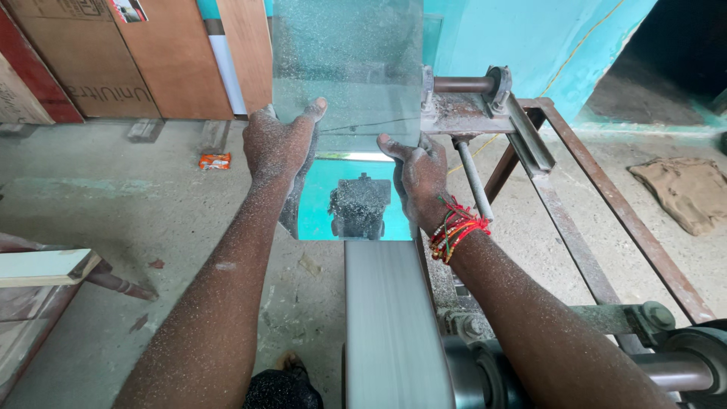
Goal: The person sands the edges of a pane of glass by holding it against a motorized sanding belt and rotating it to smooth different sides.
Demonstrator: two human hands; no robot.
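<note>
Nearest us we see a pale sanding belt (390,326) running up the middle, blurred, with a grey roller (485,375) and a steel shaft (674,371) at its right. Both forearms are dusted with fine white specks. At bottom centre a dark foot (282,386) shows on the floor (113,204).

Our right hand (418,173) grips the right edge of a glass sheet (348,83), fingers wrapped closed around the edge, thumb on the near face. Red and orange thread bands (457,229) circle that wrist. Our left hand (279,144) holds the sheet's left edge, thumb up on the glass face, fingers curled behind it. The glass sheet stands nearly upright above the far end of the belt, speckled with dust, with teal colour and a dark blocky shape showing in its lower part.

Right of the glass we see a rusty metal frame (591,174) with a bearing block (496,82) and a short shaft. On the left a white board (42,266) juts in from the edge.

Farther out, a small orange wrapper (215,160) lies on the floor near the wall. A brown cloth (685,191) lies crumpled on the floor at far right. Along the back left lean brown plywood panels (166,53) with faint printed lettering, plus a small coloured sticker (127,9) at the top of one. The teal wall (522,34) is behind.
</note>
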